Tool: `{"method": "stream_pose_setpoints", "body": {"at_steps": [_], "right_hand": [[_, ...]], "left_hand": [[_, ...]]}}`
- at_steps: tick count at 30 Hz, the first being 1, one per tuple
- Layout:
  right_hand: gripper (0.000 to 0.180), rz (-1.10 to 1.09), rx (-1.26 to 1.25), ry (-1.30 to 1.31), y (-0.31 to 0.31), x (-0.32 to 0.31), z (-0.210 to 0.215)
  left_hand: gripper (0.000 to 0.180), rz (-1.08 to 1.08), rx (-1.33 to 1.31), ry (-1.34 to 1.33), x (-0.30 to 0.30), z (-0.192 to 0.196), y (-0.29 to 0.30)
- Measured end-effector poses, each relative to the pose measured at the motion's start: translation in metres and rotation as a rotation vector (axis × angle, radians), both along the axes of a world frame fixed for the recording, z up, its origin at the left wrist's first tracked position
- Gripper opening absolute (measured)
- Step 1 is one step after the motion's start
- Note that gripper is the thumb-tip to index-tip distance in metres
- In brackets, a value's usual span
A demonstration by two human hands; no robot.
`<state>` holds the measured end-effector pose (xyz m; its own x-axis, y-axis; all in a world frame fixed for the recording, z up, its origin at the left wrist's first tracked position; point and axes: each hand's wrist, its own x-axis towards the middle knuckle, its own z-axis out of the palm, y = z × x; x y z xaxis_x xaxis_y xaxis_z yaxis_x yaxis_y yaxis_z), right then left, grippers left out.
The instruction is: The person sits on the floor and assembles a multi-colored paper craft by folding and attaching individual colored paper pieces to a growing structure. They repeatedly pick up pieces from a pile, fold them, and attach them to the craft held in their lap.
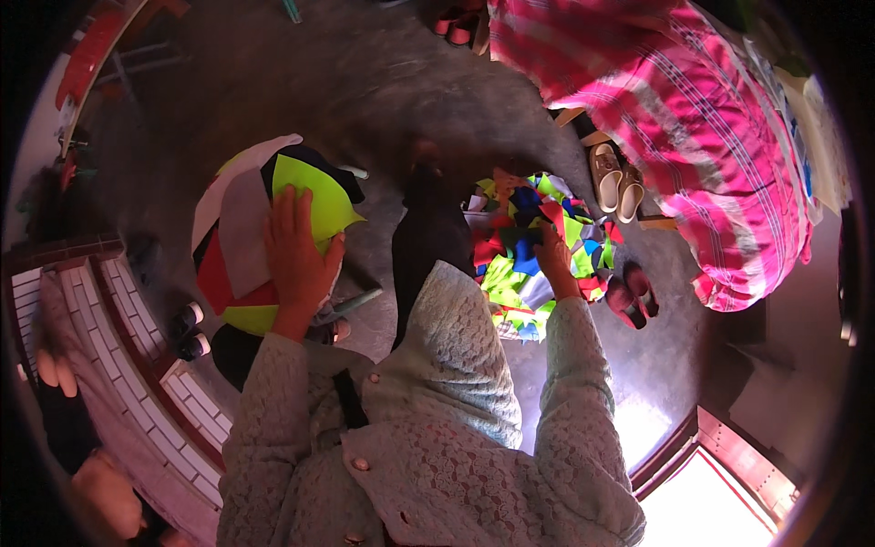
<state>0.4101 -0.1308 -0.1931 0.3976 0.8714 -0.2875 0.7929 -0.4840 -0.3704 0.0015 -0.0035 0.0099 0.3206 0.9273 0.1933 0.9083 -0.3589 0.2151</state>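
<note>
To my left lies a layered spread of cloth pieces (239,210) in lime, grey, white, red and black, on a support mostly hidden beneath. My left hand (301,246) rests on it, fingers extended over the grey and lime pieces, the thumb held apart. On my right is a heap of small cloth scraps (524,260) in lime, red, blue, grey and white. My right hand (552,253) reaches into this heap with its fingers drawn together, the tips beside a red scrap (554,215). What those fingers hold, if anything, cannot be made out.
A pink checked cloth (656,118) drapes over furniture at the right. Beige shoes (617,182) and dark red shoes (633,296) stand near it. Another person's bare foot (56,372) shows at the left, by a white tiled step (137,365). Bright light enters through a doorway (706,501).
</note>
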Motion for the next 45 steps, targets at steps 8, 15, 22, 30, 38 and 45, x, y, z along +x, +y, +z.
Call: {"method": "stream_pose_setpoints", "body": {"at_steps": [8, 15, 22, 30, 38, 45], "right_hand": [[0.019, 0.027, -0.303, -0.183, 0.011, 0.009, -0.031], [0.015, -0.053, -0.187, -0.074, -0.008, 0.018, -0.007], [0.024, 0.098, 0.021, 0.067, 0.01, 0.007, -0.002], [0.048, 0.153, -0.238, -0.02, 0.032, -0.017, -0.027], [0.022, 0.222, -0.284, -0.128, 0.03, -0.014, -0.027], [0.022, 0.033, -0.091, 0.024, 0.022, -0.01, -0.02]], "left_hand": [[0.07, -0.03, -0.02, -0.047, -0.002, -0.001, 0.003], [0.071, 0.014, -0.013, -0.011, -0.002, -0.004, 0.002], [0.071, 0.026, -0.031, 0.013, -0.001, -0.002, 0.006], [0.071, 0.007, -0.027, 0.029, -0.004, -0.005, 0.005], [0.07, -0.004, -0.036, 0.029, -0.004, -0.007, 0.005], [0.071, 0.006, -0.005, 0.037, -0.004, -0.008, 0.004]]}}
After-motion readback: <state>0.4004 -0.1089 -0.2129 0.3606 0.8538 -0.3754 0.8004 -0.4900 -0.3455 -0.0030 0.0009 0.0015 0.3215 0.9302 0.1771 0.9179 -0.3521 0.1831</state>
